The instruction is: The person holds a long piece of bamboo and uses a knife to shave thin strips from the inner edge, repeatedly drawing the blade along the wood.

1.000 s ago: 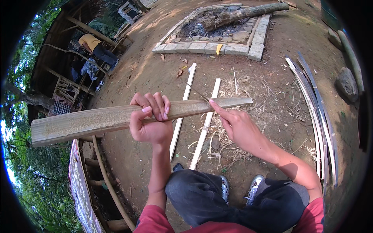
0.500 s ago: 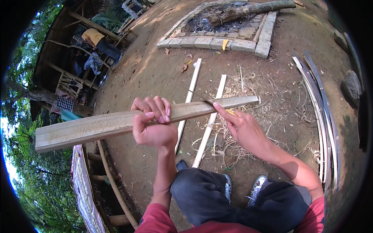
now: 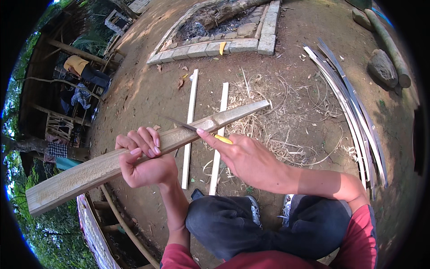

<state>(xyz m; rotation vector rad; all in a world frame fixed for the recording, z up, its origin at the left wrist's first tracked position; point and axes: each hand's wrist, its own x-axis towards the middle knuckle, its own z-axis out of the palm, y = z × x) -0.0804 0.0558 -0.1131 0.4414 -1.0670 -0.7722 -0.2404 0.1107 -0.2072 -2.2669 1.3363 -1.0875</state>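
Note:
A long wooden plank (image 3: 89, 169), broad at the lower left and tapering to a narrow far end, slants across the view above my knees. My left hand (image 3: 145, 157) wraps round its middle, fingers over the top. In my right hand (image 3: 244, 154) is a knife (image 3: 222, 139) with a yellow handle and a thin dark blade. The blade lies across the plank's upper face, just beyond my left hand, and my right index finger is stretched along it. A pale, freshly cut patch shows on the wood beside the blade.
Two pale strips (image 3: 191, 130) lie on the dirt ahead, with curled shavings (image 3: 286, 121) to their right. Long split strips (image 3: 345, 98) are piled at the right, near a rock (image 3: 382, 67). A brick-edged fire pit (image 3: 210, 49) stands beyond. People (image 3: 80, 69) are under a shelter at far left.
Both hands and the plank have shifted left in view, and the plank is more tilted. The knife has moved along it toward my left hand. The whole view has turned slightly right.

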